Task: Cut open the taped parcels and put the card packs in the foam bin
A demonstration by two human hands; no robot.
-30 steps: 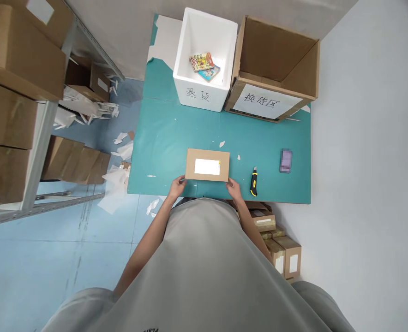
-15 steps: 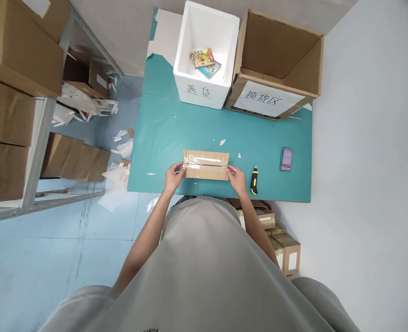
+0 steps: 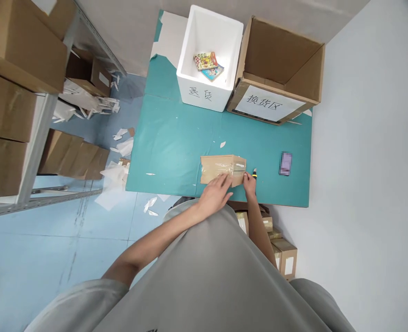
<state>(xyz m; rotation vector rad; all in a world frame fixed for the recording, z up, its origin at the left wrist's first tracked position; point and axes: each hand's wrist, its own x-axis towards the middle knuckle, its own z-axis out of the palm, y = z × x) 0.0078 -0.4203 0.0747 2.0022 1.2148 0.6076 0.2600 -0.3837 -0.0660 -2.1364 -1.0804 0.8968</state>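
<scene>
A small taped cardboard box [image 3: 216,168] is on the green table, turned so that one end faces right. My left hand [image 3: 215,196] rests against its near side, fingers stretched out and thumb apart. At the box's right end, my right hand [image 3: 249,184] pinches the near corner, thumb and finger closed on the cardboard. Clear tape shines on the top and the end. Just behind the right hand lies a black and yellow utility knife [image 3: 255,174], mostly hidden by that hand and wrist.
A white foam box [image 3: 200,94] holding small colourful packets and an open cardboard carton [image 3: 273,102] stand at the table's back. A blurred phone-like item [image 3: 285,163] lies right. Shelving with cartons [image 3: 45,124] is left; paper scraps [image 3: 116,177] litter the floor.
The box has shifted right and turned, showing another side and its end. My left hand has moved from its left end onto its near side; my right hand has moved right, now covering the knife.
</scene>
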